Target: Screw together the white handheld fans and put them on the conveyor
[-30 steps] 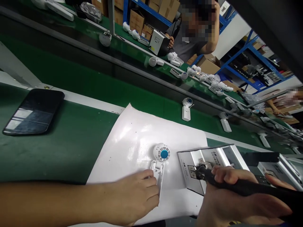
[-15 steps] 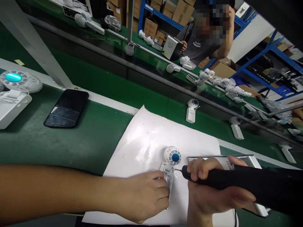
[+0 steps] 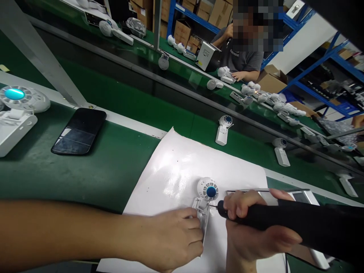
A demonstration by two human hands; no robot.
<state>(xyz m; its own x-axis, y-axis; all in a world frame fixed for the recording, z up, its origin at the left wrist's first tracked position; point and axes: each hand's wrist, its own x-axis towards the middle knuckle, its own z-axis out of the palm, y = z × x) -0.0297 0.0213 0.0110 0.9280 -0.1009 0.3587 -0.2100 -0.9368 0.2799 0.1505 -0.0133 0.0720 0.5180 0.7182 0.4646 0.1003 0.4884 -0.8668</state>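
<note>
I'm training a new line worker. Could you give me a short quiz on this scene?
1. What tool does the right hand hold?
2. True or false: the black smartphone lies on the green conveyor belt, off the white sheet.
3. Which button glows cyan? A: that of the white unit under the left hand. B: that of the white unit at the belt's far left. C: neither.

Key: 1. A black electric screwdriver. 2. True. 3. B.

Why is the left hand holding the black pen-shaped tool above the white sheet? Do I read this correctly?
Not quite: the head view shows the right hand holding the black pen-shaped tool above the white sheet. The left hand is on the white device.
</note>
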